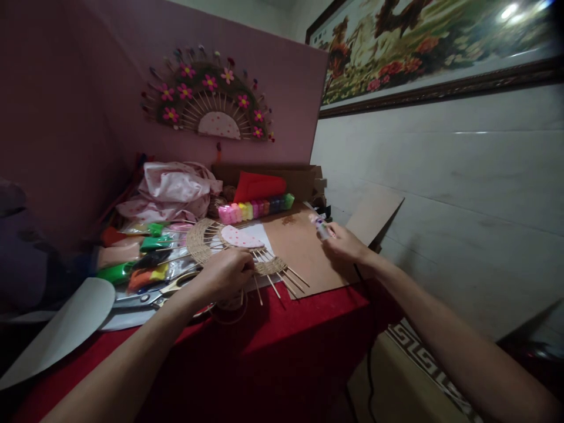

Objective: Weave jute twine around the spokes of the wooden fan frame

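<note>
A fan-shaped piece of thin sticks woven with twine (pixel 200 242) lies near the front of the table, with a pink dotted half-round patch (pixel 241 237) at its centre. My left hand (pixel 227 271) is closed on the sticks just below that patch, its fingertips partly hidden. Over the brown cardboard (pixel 293 247), my right hand (pixel 343 242) is wrapped round a small pale tool (pixel 321 227), probably a glue gun, whose tip points up and left. A dark cord hangs below that hand.
Scissors (pixel 152 298), bagged coloured clay (pixel 121 272) and a white curved board (pixel 66 329) lie left. Behind are pink cloth (pixel 176 191), a row of coloured packets (pixel 255 208) and red sheet (pixel 258 187). A flowered fan (pixel 211 100) hangs on the pink panel.
</note>
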A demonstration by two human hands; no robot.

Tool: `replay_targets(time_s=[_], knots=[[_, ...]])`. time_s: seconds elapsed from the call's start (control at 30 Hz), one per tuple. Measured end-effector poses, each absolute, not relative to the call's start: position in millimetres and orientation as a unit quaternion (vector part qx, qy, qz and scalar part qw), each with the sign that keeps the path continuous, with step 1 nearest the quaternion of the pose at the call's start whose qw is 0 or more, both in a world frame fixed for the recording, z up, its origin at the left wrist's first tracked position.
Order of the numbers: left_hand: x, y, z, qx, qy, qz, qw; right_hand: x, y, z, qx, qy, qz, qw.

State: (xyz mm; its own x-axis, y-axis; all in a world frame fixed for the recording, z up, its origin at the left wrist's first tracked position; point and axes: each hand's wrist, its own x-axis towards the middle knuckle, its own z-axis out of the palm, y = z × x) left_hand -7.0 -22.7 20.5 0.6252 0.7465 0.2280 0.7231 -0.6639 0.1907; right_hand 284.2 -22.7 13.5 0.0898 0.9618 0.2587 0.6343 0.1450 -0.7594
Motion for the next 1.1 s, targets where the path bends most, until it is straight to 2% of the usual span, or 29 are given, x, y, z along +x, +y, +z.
replay_targets(time_s=[0.07, 0.3, 0.37, 0.47, 0.53, 0.6, 0.83, 1.1], knots=[[-7.1, -22.9, 20.4, 0.899, 0.412, 0.145, 0.04, 297.4, -7.7, 6.0, -0.639, -0.703, 0.099, 0.294], [-7.0, -24.5, 20.3, 0.896, 0.422, 0.132, 0.03, 316.1, 3.9, -6.5, -0.588, -0.796, -0.016, 0.144], [-6.1, -25.2, 20.6, 0.893, 0.43, 0.13, 0.031, 305.0, -8.2, -3.3, -0.62, -0.768, -0.074, 0.143], [-5.0, -25.2, 20.1, 0.893, 0.43, 0.128, 0.027, 268.1, -39.4, 3.8, -0.611, -0.741, -0.176, 0.214], [-4.8, -24.8, 19.2, 0.895, 0.425, 0.13, 0.024, 237.2, -62.2, 6.7, -0.539, -0.784, -0.163, 0.263], [-4.8, -24.5, 18.1, 0.897, 0.42, 0.136, 0.021, 211.0, -79.5, 6.9, -0.488, -0.821, -0.109, 0.275], [-4.8, -26.4, 16.8, 0.903, 0.407, 0.141, -0.004, 189.7, -79.8, 1.0, -0.474, -0.852, -0.068, 0.209], [-4.2, -34.8, 21.4, 0.91, 0.388, 0.137, -0.038, 174.0, -75.4, 4.5, -0.462, -0.85, -0.205, 0.15]])
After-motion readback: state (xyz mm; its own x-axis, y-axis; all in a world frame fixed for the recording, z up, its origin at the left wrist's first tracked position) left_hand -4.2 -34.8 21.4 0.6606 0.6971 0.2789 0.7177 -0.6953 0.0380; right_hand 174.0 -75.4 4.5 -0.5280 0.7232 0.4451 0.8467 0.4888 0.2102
